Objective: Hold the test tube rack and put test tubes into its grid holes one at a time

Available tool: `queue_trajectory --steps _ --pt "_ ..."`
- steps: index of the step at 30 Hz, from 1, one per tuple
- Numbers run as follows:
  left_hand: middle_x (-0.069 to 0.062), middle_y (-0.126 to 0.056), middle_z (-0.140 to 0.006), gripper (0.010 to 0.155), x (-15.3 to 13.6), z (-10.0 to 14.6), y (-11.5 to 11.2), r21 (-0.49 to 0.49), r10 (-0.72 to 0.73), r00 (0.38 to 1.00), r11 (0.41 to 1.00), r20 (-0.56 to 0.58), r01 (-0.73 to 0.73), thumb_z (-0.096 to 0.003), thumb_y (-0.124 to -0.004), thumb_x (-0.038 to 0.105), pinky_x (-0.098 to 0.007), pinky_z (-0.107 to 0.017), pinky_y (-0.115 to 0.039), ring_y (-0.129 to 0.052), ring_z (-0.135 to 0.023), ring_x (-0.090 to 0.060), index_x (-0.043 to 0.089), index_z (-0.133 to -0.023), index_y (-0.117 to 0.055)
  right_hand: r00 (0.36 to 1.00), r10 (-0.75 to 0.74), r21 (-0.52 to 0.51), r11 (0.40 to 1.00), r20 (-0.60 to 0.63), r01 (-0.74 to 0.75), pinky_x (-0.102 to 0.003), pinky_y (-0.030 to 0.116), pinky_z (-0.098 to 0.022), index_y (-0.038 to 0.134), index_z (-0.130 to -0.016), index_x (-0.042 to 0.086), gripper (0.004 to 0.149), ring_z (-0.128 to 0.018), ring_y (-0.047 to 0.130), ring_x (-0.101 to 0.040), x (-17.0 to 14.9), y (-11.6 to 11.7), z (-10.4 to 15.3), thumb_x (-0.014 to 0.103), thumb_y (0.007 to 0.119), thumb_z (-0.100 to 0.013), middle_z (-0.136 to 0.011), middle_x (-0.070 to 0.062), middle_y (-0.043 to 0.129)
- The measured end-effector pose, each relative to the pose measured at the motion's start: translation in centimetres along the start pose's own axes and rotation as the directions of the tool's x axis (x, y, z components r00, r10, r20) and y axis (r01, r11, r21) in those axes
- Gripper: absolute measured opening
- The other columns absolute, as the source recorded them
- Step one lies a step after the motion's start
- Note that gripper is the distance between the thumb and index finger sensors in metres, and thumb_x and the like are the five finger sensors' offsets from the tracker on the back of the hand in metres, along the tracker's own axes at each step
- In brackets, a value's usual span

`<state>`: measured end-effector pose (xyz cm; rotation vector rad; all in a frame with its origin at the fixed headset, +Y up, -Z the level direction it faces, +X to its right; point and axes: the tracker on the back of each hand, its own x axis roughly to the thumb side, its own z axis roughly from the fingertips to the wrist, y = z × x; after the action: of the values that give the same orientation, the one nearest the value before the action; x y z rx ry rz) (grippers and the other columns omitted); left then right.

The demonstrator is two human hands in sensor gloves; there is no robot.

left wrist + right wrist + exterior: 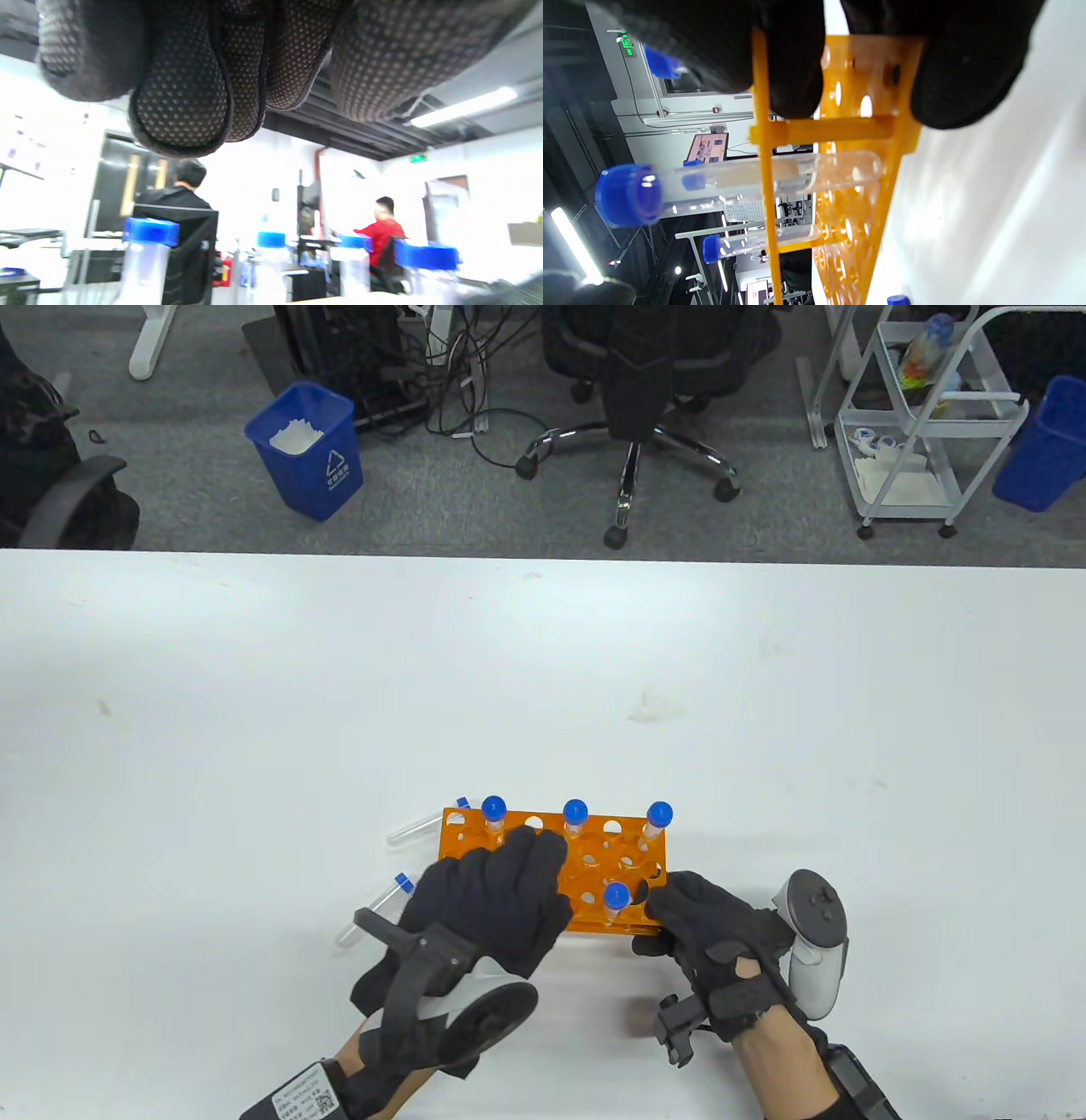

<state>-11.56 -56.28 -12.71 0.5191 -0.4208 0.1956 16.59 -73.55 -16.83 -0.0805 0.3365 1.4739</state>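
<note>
Orange plastic, drilled with round holes, makes up the test tube rack (pixel 594 865) that sits on the white tabletop (pixel 254 687) near its front edge. Four clear plastic test tubes with blue screw caps stand upright in it: three along the far row, at the left (pixel 493 812), middle (pixel 575 816) and right (pixel 657 819), and one in the near row (pixel 615 901) toward the right end. The black-gloved left hand (pixel 501 899) lies over the rack's left part with its fingers spread flat and pointing away from the person; whether it grips anything underneath cannot be told, and the left wrist view shows only dotted fingertips (pixel 182 106) hanging above blurred blue caps. The black-gloved right hand (pixel 704 925) holds the rack's near right corner, and in the right wrist view its fingers (pixel 793 63) pinch the orange top plate and end wall. Two more clear blue-capped tubes lie flat on the tabletop just left of the rack, one by its far left corner (pixel 420 827) and one (pixel 377 906) partly hidden beneath the left hand.
</note>
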Motion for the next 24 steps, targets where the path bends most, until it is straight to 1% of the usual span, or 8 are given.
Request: queue_trajectory --steps 4,8,9,13,14,15,18,24 --pt "-0.010 -0.094 -0.083 0.056 -4.4 0.2 -0.7 -0.024 -0.051 0.991 0.999 -0.123 0.048 -0.0369 -0.088 0.049 -0.043 -0.038 -0.091 -0.109 -0.051 -0.031 0.022 -0.086 -0.086 1.000 0.002 -0.013 1.000 -0.003 -0.002 -0.064 0.084 -0.041 0.084 -0.071 0.001 0.043 -0.069 0.080 -0.061 0.0 -0.2 0.0 0.032 0.079 -0.043 -0.095 -0.047 0.058" --pt "-0.010 -0.094 -0.084 0.059 -7.8 1.2 -3.1 -0.101 -0.068 0.976 0.994 -0.208 0.047 -0.0376 -0.088 0.046 -0.044 -0.040 -0.091 -0.108 -0.052 -0.032 0.014 -0.087 -0.087 1.000 0.001 -0.025 1.000 -0.006 -0.001 -0.064 0.084 -0.041 0.084 -0.071 0.001 0.043 -0.069 0.080 -0.061 0.0 -0.5 -0.1 0.032 0.079 -0.043 -0.095 -0.047 0.058" --pt "-0.010 -0.094 -0.084 0.052 -8.7 1.5 -3.9 -0.126 -0.074 0.971 0.991 -0.226 0.046 -0.0377 -0.088 0.045 -0.044 -0.040 -0.091 -0.108 -0.053 -0.032 0.023 -0.085 -0.087 1.000 0.000 -0.028 1.000 -0.008 0.000 -0.064 0.084 -0.041 0.084 -0.071 0.001 0.043 -0.069 0.080 -0.061 0.0 -0.6 -0.2 0.032 0.079 -0.043 -0.095 -0.047 0.058" --pt "-0.009 -0.094 -0.083 0.056 -10.7 2.7 -6.8 -0.239 -0.101 0.964 0.970 -0.248 0.040 -0.0379 -0.088 0.044 -0.044 -0.041 -0.090 -0.108 -0.054 -0.032 0.014 -0.086 -0.088 1.000 0.005 -0.037 0.999 -0.011 -0.005 -0.064 0.084 -0.041 0.084 -0.071 0.001 0.043 -0.069 0.080 -0.061 0.0 -0.7 -0.2 0.032 0.079 -0.043 -0.095 -0.047 0.058" --pt "-0.010 -0.094 -0.083 0.050 -11.1 3.0 -7.8 -0.293 -0.090 0.968 0.956 -0.235 0.018 -0.0381 -0.088 0.043 -0.045 -0.041 -0.090 -0.108 -0.054 -0.032 0.025 -0.084 -0.088 1.000 0.007 -0.039 0.999 -0.012 -0.008 -0.064 0.084 -0.041 0.084 -0.071 0.001 0.043 -0.070 0.079 -0.061 0.0 -0.8 -0.2 0.032 0.079 -0.042 -0.096 -0.047 0.058" --pt "-0.010 -0.093 -0.084 0.056 -11.4 3.2 -8.9 -0.371 -0.091 0.969 0.929 -0.229 0.000 -0.0384 -0.088 0.043 -0.045 -0.042 -0.090 -0.107 -0.055 -0.033 0.016 -0.087 -0.087 1.000 0.009 -0.041 0.999 -0.013 -0.009 -0.064 0.084 -0.041 0.084 -0.071 0.001 0.043 -0.069 0.079 -0.061 0.0 -0.8 -0.3 0.032 0.079 -0.043 -0.096 -0.047 0.058" --pt "-0.011 -0.089 -0.088 0.058 -11.6 4.1 -11.7 -0.531 -0.165 0.971 0.846 -0.173 0.049 -0.0385 -0.087 0.045 -0.047 -0.045 -0.088 -0.104 -0.060 -0.034 0.021 -0.091 -0.083 1.000 0.014 -0.045 0.999 -0.017 -0.015 -0.064 0.084 -0.041 0.084 -0.071 0.001 0.043 -0.070 0.079 -0.061 -0.1 -1.1 -0.3 0.032 0.079 -0.043 -0.096 -0.047 0.058" --pt "-0.011 -0.085 -0.091 0.062 -11.7 4.8 -14.5 -0.648 -0.274 0.957 0.747 -0.098 0.147 -0.0368 -0.088 0.048 -0.046 -0.047 -0.086 -0.102 -0.064 -0.033 0.026 -0.094 -0.078 1.000 0.013 -0.052 0.999 -0.014 -0.014 -0.064 0.084 -0.041 0.084 -0.071 0.001 0.043 -0.069 0.079 -0.061 -0.1 -1.5 -0.3 0.032 0.079 -0.042 -0.096 -0.046 0.058"
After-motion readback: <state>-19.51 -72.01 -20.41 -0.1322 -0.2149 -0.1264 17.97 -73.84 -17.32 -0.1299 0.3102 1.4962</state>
